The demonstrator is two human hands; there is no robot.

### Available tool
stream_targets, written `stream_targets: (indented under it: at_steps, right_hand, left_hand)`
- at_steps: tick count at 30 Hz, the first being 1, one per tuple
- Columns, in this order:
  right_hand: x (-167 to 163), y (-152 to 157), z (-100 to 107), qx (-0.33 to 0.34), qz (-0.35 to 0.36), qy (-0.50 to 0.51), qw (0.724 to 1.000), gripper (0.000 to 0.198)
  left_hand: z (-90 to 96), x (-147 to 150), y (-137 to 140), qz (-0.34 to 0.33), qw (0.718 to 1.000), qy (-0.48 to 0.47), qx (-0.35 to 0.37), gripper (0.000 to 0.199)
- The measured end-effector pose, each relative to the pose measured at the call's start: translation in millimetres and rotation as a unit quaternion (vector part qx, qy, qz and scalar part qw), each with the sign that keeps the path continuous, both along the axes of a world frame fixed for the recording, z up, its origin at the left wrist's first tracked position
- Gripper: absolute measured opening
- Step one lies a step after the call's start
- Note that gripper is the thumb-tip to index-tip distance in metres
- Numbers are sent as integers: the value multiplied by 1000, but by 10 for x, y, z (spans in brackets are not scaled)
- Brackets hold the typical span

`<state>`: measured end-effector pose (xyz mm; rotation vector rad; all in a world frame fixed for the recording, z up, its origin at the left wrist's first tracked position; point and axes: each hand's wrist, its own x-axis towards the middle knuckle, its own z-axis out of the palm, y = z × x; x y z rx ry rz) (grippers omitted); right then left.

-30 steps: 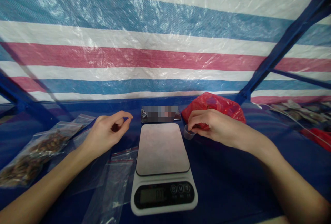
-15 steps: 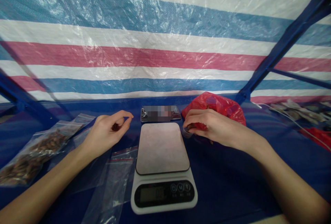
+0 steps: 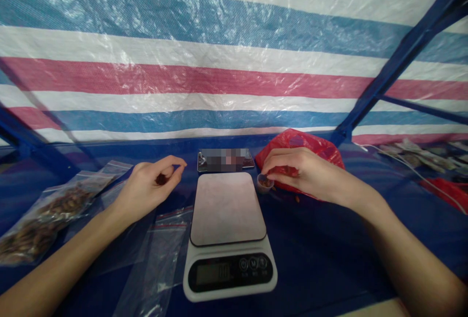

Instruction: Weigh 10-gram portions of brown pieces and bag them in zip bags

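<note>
beside the scale (image 3: 227, 208), right hand (image 3: 300, 173) pinching small cup (image 3: 264, 183), left hand (image 3: 148, 188) curled around brown bits (image 3: 161, 179)

Phone (image 3: 225, 160): its face is blurred out; you can't read it.
Scale display (image 3: 214, 273): digits too faint for you to read.
Left hand (image 3: 148, 191): something small and dark in your pinch, perhaps a seed; too small to tell.
Cup (image 3: 264, 182): your right hand (image 3: 300, 173) hides its far side.
Filled bag (image 3: 40, 217): cut off at the left edge.
Red bag (image 3: 302, 144): lower part hidden behind your right hand.
</note>
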<state>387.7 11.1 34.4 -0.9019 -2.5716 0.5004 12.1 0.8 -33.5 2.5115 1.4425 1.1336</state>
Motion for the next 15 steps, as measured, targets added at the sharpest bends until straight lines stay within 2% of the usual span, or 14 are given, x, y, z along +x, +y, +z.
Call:
stream_targets:
  at_steps: [2, 4, 7, 9, 11, 15]
  right_hand:
    - [91, 24, -7, -17, -29, -1, 999, 15]
    - [185, 46, -50, -67, -61, -31, 995, 15]
    - [272, 73, -186, -157, -83, -90, 980, 18]
    - [282, 90, -297, -177, -94, -107, 974, 19]
    - [265, 103, -390, -154, -104, -127, 974, 17]
    - [216, 101, -474, -40, -95, -166, 981, 12]
  left_hand:
    - [-3, -2, 5, 0, 1000, -2, 1, 20]
    - [-7, -4, 7, 1, 1000, -3, 2, 20]
    - [-9, -8, 5, 3, 1000, -2, 1, 21]
    - [-7, -8, 2, 5, 1000, -1, 0, 21]
    - [1, -5, -3, 6, 1000, 0, -1, 21]
    - [21, 6, -16, 6, 1000, -3, -6, 22]
